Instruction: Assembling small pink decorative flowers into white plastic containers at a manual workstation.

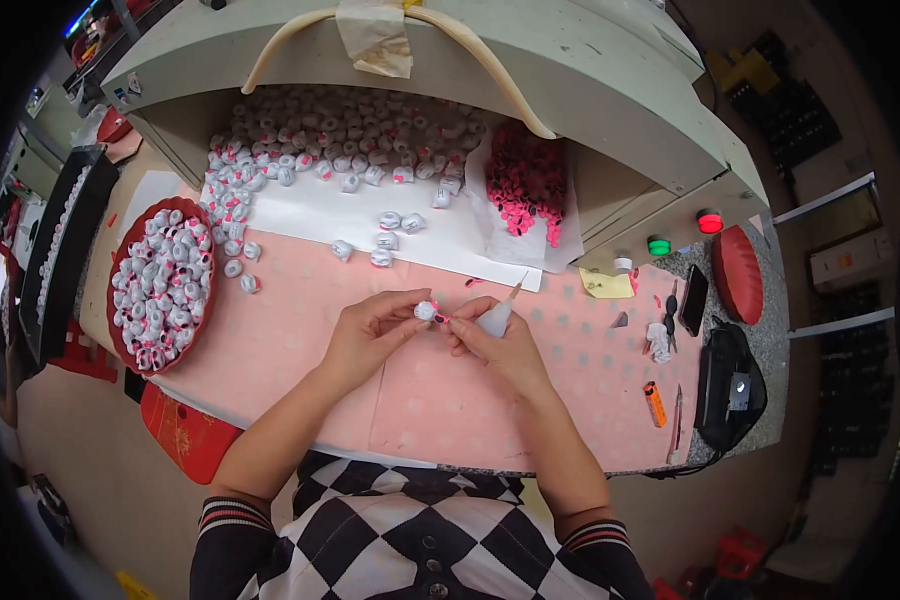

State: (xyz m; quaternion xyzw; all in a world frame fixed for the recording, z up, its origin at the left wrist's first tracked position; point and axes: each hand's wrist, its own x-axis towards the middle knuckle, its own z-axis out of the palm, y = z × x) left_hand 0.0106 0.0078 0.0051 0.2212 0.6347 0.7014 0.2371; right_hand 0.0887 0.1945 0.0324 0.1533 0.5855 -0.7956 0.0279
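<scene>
A tiny, light bead [426, 311] is pinched at its sides by the left hand [370, 330]; a glue bottle [496, 317] is gripped by the right hand [495, 345]

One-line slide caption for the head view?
Both hands, left hand and right hand, pinch a small white-and-pink piece over the pink mat.

There is one view. The camera sits on the person's head and looks down and forward at the pink tabletop [450, 400]. It is close: the near edge of the tabletop runs low across the picture, and the person's own chest and arms come in from the bottom. The far edge lies under a grey machine [590, 90]. Straight edges bend near the dark round rim.
</scene>
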